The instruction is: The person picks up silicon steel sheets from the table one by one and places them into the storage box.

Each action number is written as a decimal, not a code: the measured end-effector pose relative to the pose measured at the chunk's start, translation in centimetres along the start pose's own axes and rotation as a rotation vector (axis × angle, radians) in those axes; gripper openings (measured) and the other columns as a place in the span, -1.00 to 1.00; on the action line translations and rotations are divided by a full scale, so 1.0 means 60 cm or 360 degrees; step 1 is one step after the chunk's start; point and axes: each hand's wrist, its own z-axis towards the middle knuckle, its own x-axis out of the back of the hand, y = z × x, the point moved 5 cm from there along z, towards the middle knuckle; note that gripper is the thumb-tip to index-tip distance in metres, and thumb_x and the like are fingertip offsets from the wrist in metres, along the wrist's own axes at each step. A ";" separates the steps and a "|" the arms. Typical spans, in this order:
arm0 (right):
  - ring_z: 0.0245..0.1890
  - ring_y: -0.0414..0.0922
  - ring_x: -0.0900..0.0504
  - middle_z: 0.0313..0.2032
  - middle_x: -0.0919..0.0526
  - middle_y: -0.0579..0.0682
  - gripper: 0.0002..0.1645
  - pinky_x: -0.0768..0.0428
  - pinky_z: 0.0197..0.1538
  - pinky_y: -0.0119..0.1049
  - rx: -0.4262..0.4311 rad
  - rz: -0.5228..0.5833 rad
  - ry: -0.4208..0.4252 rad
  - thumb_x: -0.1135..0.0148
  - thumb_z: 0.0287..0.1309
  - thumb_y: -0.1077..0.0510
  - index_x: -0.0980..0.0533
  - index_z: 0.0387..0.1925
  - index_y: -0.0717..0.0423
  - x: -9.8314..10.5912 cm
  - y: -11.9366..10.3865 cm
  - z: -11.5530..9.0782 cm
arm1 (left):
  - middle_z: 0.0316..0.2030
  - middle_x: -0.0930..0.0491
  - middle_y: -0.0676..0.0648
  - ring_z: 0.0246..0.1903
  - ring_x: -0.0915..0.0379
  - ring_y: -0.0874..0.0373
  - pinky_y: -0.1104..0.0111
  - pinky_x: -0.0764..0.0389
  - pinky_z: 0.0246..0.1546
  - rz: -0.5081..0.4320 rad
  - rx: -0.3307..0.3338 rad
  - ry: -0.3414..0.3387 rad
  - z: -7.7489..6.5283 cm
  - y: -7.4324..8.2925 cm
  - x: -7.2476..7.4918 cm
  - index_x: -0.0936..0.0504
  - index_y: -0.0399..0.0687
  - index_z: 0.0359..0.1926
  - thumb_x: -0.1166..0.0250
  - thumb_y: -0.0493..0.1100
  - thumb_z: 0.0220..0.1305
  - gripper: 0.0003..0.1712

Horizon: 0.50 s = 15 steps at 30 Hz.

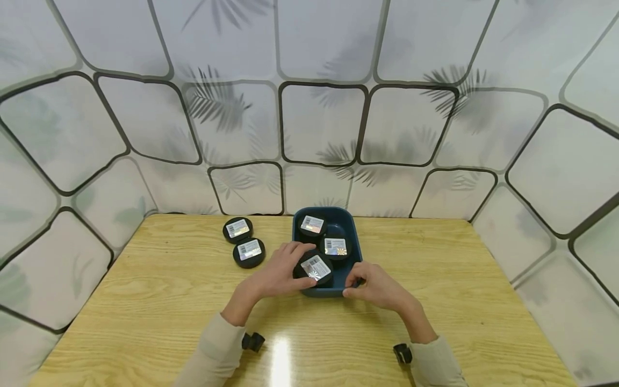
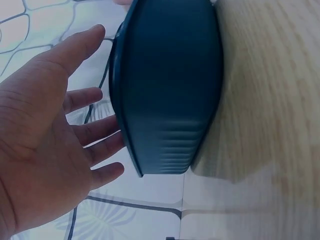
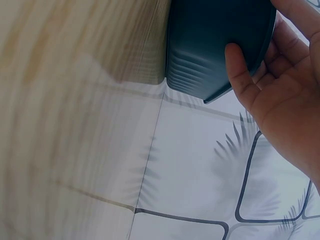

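Observation:
A dark blue plastic bin (image 1: 340, 219) holds three black round flat containers with white labels. My left hand (image 1: 275, 272) reaches over the bin's left rim, its thumb and fingers spread around the nearest black round container (image 1: 315, 269). Seen from the left wrist, the left hand's fingers (image 2: 102, 127) are spread and relaxed beside the rim. At the front right corner, my right hand (image 1: 379, 287) pinches the bin's rim. Its thumb (image 3: 239, 67) lies against the outer wall, with the other fingers over the rim and partly hidden.
Two more black round containers (image 1: 249, 251) lie on the wooden table (image 1: 411, 252) left of the bin, touching or nearly so. Behind the table's back edge hangs a patterned white curtain (image 1: 321, 123), which also runs along both sides.

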 end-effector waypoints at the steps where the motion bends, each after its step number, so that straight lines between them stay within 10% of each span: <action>1: -0.37 -0.24 -0.45 -0.42 -0.56 -0.25 -0.89 -0.45 -0.29 -0.36 -0.0001 -0.0003 0.0000 -0.45 0.13 0.05 -0.64 -0.41 -0.08 0.000 0.000 0.000 | 0.29 -0.34 -0.24 0.26 -0.25 -0.17 -0.09 -0.30 0.25 0.0000 0.0009 0.0008 -0.001 0.000 0.003 -0.27 -0.04 0.43 -0.37 0.14 0.23 -0.15; 15: -0.37 -0.26 -0.43 -0.40 -0.56 -0.24 -0.90 -0.45 -0.29 -0.36 -0.0002 0.0001 0.0013 -0.45 0.13 0.05 -0.64 -0.40 -0.11 -0.001 0.001 -0.002 | 0.34 -0.31 -0.24 0.32 -0.21 -0.20 -0.10 -0.28 0.28 -0.0037 0.0137 0.0106 -0.024 -0.023 0.044 -0.26 -0.05 0.45 -0.36 0.11 0.27 -0.16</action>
